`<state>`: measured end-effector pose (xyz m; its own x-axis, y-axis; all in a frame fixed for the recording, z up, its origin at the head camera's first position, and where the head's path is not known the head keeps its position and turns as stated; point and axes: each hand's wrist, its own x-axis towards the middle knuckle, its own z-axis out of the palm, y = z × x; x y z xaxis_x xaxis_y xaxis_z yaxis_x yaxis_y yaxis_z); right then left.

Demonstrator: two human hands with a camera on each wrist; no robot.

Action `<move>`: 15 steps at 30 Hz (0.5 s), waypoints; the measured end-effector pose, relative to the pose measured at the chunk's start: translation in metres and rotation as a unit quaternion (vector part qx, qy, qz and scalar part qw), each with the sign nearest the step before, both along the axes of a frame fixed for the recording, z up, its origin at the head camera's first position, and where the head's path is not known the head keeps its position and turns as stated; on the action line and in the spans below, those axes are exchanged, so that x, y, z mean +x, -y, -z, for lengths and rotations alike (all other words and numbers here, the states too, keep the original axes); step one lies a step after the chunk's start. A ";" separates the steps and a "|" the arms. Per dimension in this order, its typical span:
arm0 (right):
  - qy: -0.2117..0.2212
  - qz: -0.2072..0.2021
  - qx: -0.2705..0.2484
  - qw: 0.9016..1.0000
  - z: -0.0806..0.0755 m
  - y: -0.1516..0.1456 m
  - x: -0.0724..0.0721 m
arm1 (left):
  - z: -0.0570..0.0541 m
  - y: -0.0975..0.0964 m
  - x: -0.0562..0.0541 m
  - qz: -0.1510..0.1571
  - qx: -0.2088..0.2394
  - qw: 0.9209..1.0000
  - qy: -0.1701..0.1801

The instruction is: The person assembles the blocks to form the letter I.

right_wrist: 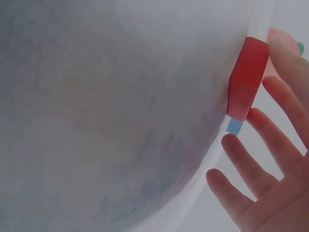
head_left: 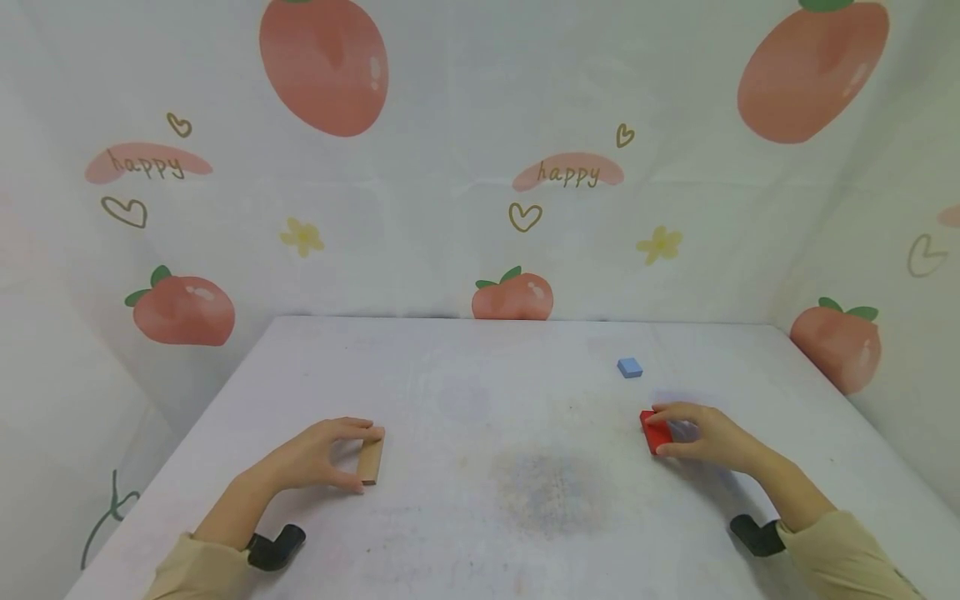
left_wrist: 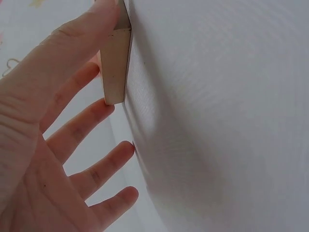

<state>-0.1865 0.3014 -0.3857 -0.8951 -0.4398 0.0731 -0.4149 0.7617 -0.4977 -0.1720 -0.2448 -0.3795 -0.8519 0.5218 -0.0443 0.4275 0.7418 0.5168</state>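
Observation:
On the left of the table, my left hand (head_left: 318,454) pinches a flat wooden block (head_left: 371,457) by its two ends, thumb at the near end and fingertips at the far end. In the left wrist view the wooden block (left_wrist: 115,67) stands close to the table surface, the lower fingers spread and free of it. Over on the right, my right hand (head_left: 708,433) holds a red block (head_left: 656,432) between thumb and fingertips. The right wrist view shows the red block (right_wrist: 247,79) with angled ends, and the other fingers stretched out beside it.
A small blue block (head_left: 630,367) lies on the white table (head_left: 465,383) beyond my right hand. Behind the table hangs a white cloth (head_left: 450,167) printed with peaches. A black strap piece (head_left: 276,547) juts from the left wrist, another black piece (head_left: 756,536) from the right.

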 end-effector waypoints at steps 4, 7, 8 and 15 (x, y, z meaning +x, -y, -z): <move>-0.006 -0.006 0.008 1.000 0.001 -0.001 -0.001 | 0.001 0.000 0.000 0.001 0.001 1.000 0.003; -0.004 -0.007 0.015 1.000 0.002 -0.001 -0.002 | 0.002 0.000 -0.001 0.002 0.002 1.000 0.005; -0.004 -0.007 0.018 1.000 0.002 -0.001 -0.002 | 0.002 0.000 -0.001 0.003 0.003 1.000 0.003; 0.004 -0.004 0.024 1.000 -0.001 0.000 -0.002 | 0.001 0.000 -0.002 0.019 0.007 1.000 -0.013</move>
<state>-0.1889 0.3009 -0.3848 -0.8919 -0.4500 0.0448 -0.4177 0.7818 -0.4629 -0.1744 -0.2446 -0.3807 -0.8322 0.5543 -0.0148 0.4687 0.7174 0.5154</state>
